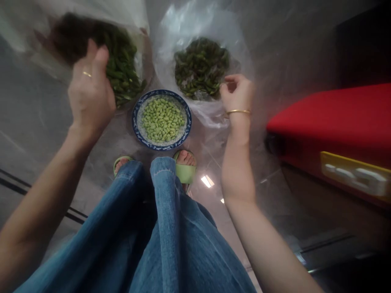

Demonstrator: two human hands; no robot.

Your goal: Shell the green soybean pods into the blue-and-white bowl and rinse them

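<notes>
My left hand (91,91) reaches over a clear plastic bag of whole green bean pods (122,65) at the upper left; its fingers are curled down among the pods and what they hold is hidden. My right hand (236,94) hovers at the edge of a second plastic bag of darker pods (201,67), fingers curled inward in a loose pinch, nothing visible in them. Between both hands, on the floor, sits a blue-rimmed bowl (136,122) filled with shelled pale green beans (161,119).
I sit over a shiny grey tiled floor (36,118), my jeans-clad legs (159,228) and green sandals (185,173) just behind the bowl. A red object with a yellow panel (332,122) stands at the right.
</notes>
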